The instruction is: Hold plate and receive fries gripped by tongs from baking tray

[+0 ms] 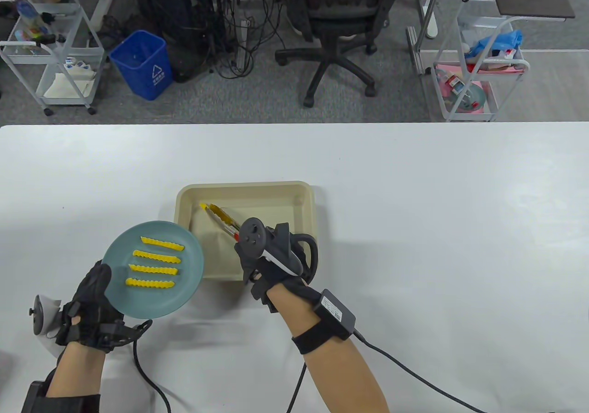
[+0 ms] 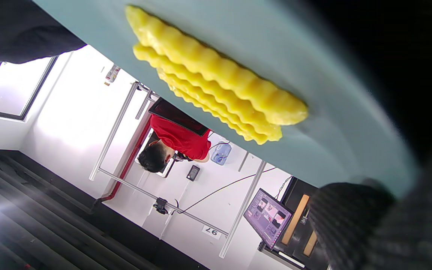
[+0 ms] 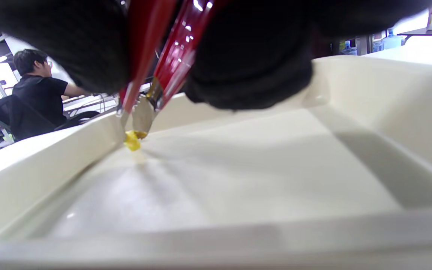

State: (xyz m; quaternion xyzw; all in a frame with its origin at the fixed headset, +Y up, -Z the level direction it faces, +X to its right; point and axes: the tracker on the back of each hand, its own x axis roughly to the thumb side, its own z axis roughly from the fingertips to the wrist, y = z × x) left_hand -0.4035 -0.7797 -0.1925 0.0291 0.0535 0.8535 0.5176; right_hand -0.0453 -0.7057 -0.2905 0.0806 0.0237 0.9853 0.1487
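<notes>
From my overhead feed, the tracker hides most of my right hand [image 1: 271,261]; it clenches the red-handled metal tongs [image 1: 223,222], whose handles vanish under the glove. In the right wrist view the tong tips pinch a small yellow crinkle-cut fry [image 3: 132,141] low in the far left corner of the cream rectangular baking tray [image 1: 303,192]; I cannot tell whether the fry touches the tray floor. My left hand [image 1: 89,300] grips the near-left rim of the round teal plate [image 1: 191,258], thumb over the edge, fingers hidden beneath it. The plate hangs just left of the tray above the white desk [image 1: 437,210], carrying four yellow crinkle-cut fries [image 1: 154,259] in parallel rows. The only writing I can read is an upside-down "97" on a white label [image 2: 211,231] in the left wrist view.
</notes>
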